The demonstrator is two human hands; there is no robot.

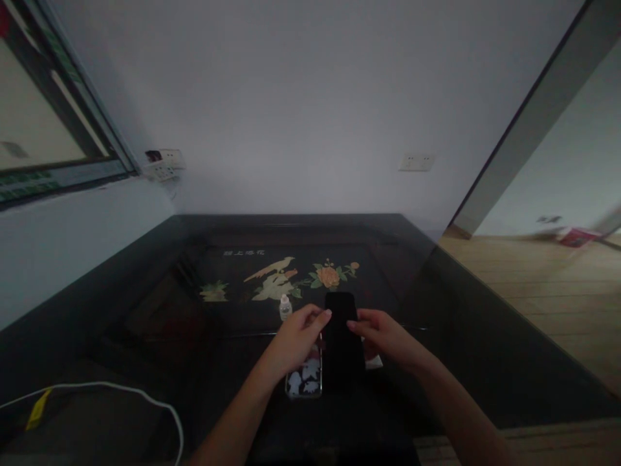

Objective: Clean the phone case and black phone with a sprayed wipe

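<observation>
A black phone (342,336) lies flat on the dark table (194,336), screen off. My left hand (295,340) rests at its left edge, fingers curled with the fingertips touching the phone's side. My right hand (383,336) sits at the right edge, fingers bent toward the phone. Under my left hand lies a phone case (305,380) with a light floral pattern. A small clear bottle (286,307) with a white cap stands just beyond my left hand. A bit of white cloth or paper (373,362) shows beneath my right hand.
The table top carries an inlaid bird-and-flower picture (286,275). A white cable (121,391) with a yellow tag loops at the near left. A wall with sockets (165,163) stands behind. Wooden floor (543,285) opens to the right.
</observation>
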